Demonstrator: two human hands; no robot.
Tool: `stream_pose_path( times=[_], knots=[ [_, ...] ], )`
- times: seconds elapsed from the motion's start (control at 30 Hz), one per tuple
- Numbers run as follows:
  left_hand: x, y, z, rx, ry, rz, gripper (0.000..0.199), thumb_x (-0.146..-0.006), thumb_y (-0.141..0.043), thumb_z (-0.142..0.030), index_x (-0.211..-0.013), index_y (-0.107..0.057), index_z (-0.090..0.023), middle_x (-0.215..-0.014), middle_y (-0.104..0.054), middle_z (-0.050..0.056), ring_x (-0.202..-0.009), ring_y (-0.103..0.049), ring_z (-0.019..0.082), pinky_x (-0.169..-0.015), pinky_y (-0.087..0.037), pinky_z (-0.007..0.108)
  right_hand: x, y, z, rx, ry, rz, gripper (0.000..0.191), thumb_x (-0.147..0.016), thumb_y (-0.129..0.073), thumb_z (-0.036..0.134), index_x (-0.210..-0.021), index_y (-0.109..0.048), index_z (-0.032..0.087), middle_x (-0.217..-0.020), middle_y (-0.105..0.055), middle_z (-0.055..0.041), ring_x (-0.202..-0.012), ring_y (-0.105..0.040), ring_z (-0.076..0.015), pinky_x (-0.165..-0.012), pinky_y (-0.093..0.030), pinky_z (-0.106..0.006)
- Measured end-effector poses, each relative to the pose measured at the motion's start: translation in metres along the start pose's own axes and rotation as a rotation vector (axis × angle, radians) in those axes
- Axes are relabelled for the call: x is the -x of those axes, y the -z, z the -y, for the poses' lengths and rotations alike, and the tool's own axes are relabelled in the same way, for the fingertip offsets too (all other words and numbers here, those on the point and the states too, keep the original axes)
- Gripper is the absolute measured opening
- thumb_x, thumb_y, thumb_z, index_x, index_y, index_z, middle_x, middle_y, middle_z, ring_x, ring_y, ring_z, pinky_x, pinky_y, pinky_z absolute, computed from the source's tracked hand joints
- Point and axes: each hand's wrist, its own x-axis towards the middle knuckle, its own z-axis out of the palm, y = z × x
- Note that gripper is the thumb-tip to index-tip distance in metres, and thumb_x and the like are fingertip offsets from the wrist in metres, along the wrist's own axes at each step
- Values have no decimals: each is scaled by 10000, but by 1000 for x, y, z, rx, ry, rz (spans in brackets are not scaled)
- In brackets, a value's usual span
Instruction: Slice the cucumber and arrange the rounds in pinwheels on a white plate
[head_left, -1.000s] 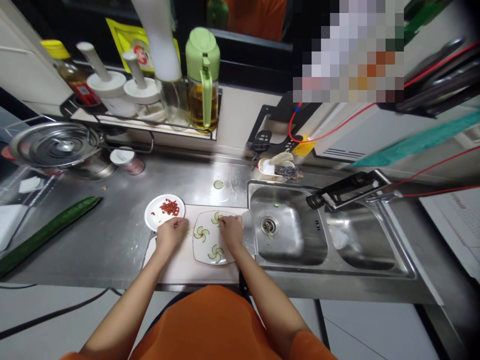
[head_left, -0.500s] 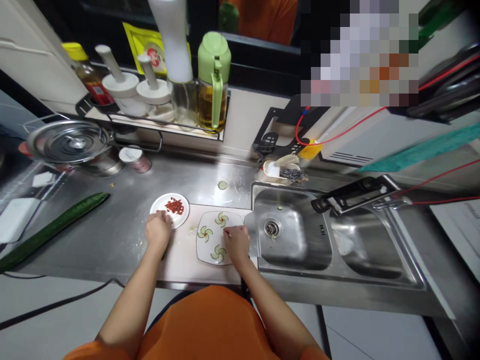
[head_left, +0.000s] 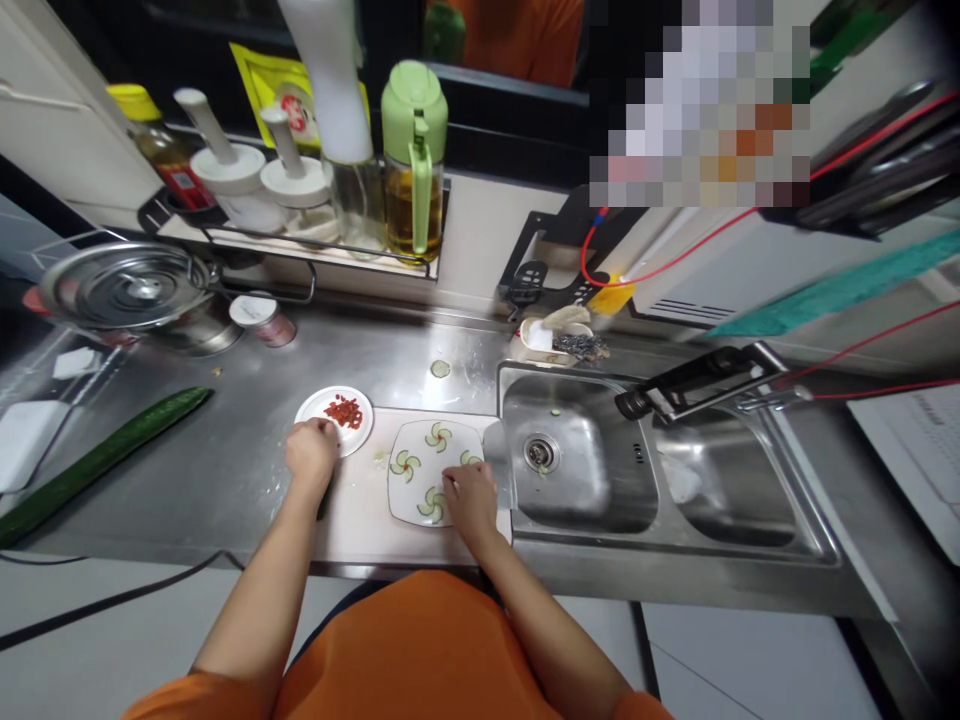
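On a pale cutting board [head_left: 352,535] lies a squarish white plate [head_left: 409,505] with several pinwheels of thin cucumber slices; a cucumber pinwheel [head_left: 439,436] has a red dot at its centre. My right hand [head_left: 474,500] is over the plate's right side, fingers pinched together; anything in them is hidden. My left hand [head_left: 311,455] is closed at the front edge of a small round plate [head_left: 304,410] bearing chopped red bits [head_left: 345,412]; what its fingers hold is not visible. Beside the right hand rests a cleaver blade [head_left: 499,455]. A dark green piece [head_left: 325,500] shows by the left wrist.
A whole cucumber [head_left: 112,460] lies at left. Behind stand a lidded pot [head_left: 142,290], a small jar [head_left: 262,320] and a shelf with an oil bottle [head_left: 415,160] and seasoning jars. A double sink [head_left: 585,460] is at right, with a black device [head_left: 686,385] over it.
My right hand has drawn slightly toward me, baring another cucumber pinwheel at the plate's right side. The left hand stays by the small plate. The whole view has shifted a little.
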Motion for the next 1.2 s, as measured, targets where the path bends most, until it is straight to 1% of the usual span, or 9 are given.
stream_pose_path(
  times=[0.17,0.3,0.37,0.47,0.6,0.7,0.87,1.1,1.2],
  knots=[
    [6,7,5,41,-31,-8,349,-804,-440,-311,-979,-701,-160,-1029,-652,182,-878,-618,275,-770,-458,364,3,4,-5,-21,6,-46,170,-877,-523,255,-892,-692,263,-920,-667,-11,-979,-453,-202,-683,-267,-269],
    [29,8,0,215,-174,-20,293,-786,-494,-340,-902,-709,-176,-982,-683,101,-919,-609,225,-853,-437,307,5,10,-18,-47,-6,-102,162,-856,-545,241,-903,-700,244,-909,-669,-23,-955,-472,-195,-715,-292,-263],
    [50,3,-10,347,-310,52,256,-781,-516,-335,-866,-707,-188,-925,-695,58,-850,-614,187,-826,-446,278,7,13,-25,-55,-15,-123,164,-851,-547,237,-894,-705,238,-898,-670,-24,-932,-482,-193,-728,-301,-262],
    [87,-8,-32,514,-583,254,213,-786,-534,-300,-846,-712,-199,-882,-697,34,-775,-607,149,-739,-458,243,11,18,-32,-72,-28,-138,165,-844,-552,242,-894,-709,236,-899,-672,-25,-930,-489,-196,-739,-316,-261],
    [122,-23,-59,515,-803,437,162,-779,-559,-221,-797,-719,-202,-811,-691,28,-725,-591,127,-706,-445,231,16,19,-34,-109,-3,-154,160,-831,-571,239,-912,-709,232,-897,-675,-21,-930,-496,-192,-761,-332,-260],
    [131,-31,-69,487,-846,521,155,-772,-569,-197,-794,-722,-200,-783,-683,28,-692,-581,119,-685,-441,227,19,17,-35,-128,17,-163,147,-831,-581,241,-905,-708,230,-881,-677,-19,-908,-508,-186,-779,-333,-266],
    [130,-36,-75,470,-868,599,166,-774,-560,-205,-807,-723,-197,-791,-679,36,-759,-598,138,-721,-449,235,20,14,-36,-118,2,-148,141,-842,-578,265,-891,-707,232,-878,-675,-27,-906,-518,-181,-777,-332,-267],
    [124,-42,-82,390,-902,624,160,-784,-560,-223,-801,-719,-207,-802,-673,29,-792,-595,141,-746,-441,239,16,13,-38,-83,-33,-126,128,-834,-582,255,-834,-709,241,-863,-672,-17,-910,-505,-178,-767,-325,-258],
    [122,-43,-83,392,-888,598,156,-781,-567,-214,-834,-714,-209,-824,-674,25,-801,-596,138,-756,-442,236,13,11,-41,-95,-44,-137,135,-838,-577,263,-830,-710,243,-856,-670,-14,-905,-499,-179,-759,-320,-254]
  ],
)
